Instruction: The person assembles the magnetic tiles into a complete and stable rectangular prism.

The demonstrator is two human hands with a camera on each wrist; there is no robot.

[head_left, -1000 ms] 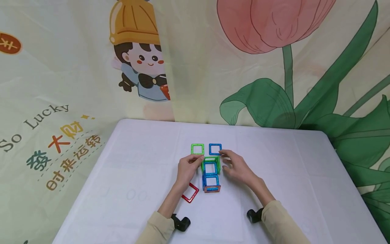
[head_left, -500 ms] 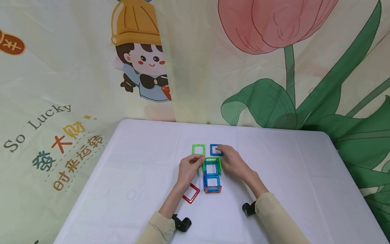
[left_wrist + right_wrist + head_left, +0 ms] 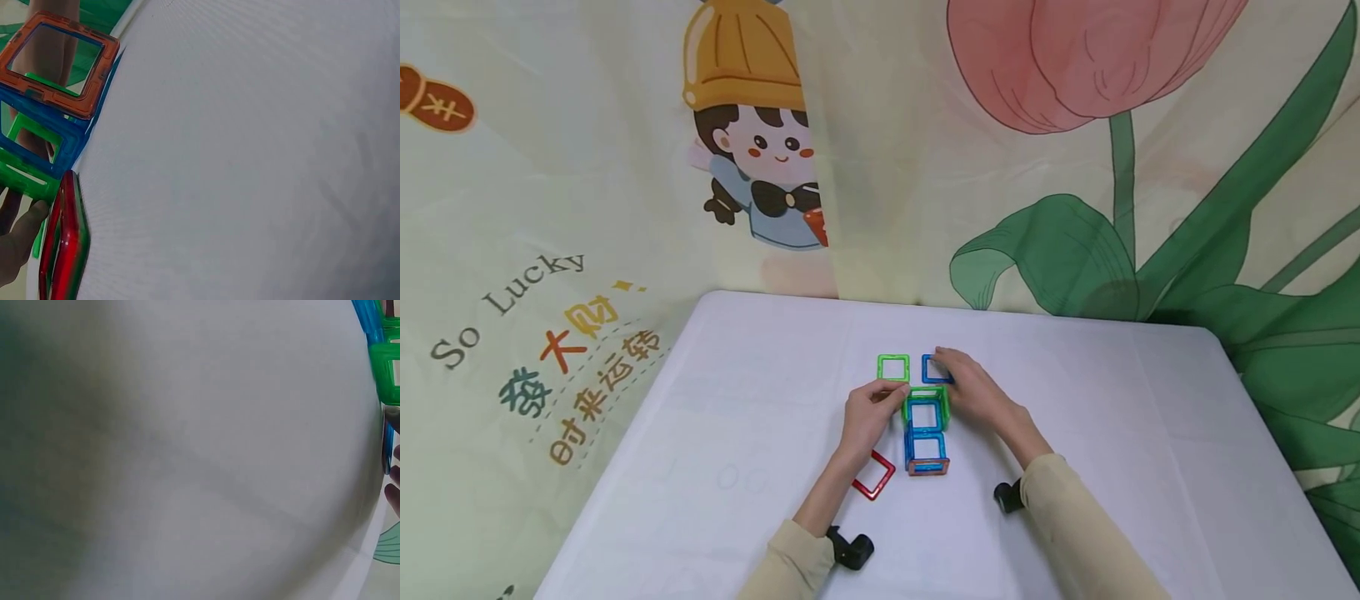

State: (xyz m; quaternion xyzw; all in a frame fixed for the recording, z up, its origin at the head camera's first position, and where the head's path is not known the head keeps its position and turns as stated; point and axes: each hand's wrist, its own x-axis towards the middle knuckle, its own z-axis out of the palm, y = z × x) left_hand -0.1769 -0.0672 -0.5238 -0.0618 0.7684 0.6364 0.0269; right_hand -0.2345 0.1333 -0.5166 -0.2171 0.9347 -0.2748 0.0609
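Note:
A small structure of magnetic tiles stands mid-table, with a green section (image 3: pixel 943 408) at the back, blue tiles (image 3: pixel 928 447) in front and an orange tile (image 3: pixel 928 467) at its near end. My left hand (image 3: pixel 868 417) pinches the green section at its back left corner; its thumb shows against the green tile (image 3: pixel 28 181) in the left wrist view. Behind the structure, my right hand (image 3: pixel 977 392) has its fingers around a flat blue tile (image 3: pixel 927 369), partly covering it. That blue tile (image 3: pixel 387 450) shows edge-on beside the fingertips in the right wrist view.
A green tile (image 3: pixel 893 357) lies flat at the back, left of the blue one. A red tile (image 3: pixel 874 476) lies beside my left forearm. The white table (image 3: pixel 760 375) meets a printed cloth backdrop (image 3: pixel 887 167) behind.
My right hand has moved back and left, from the structure's right side onto the blue tile, with fingers now over it. My left hand stays at the green corner.

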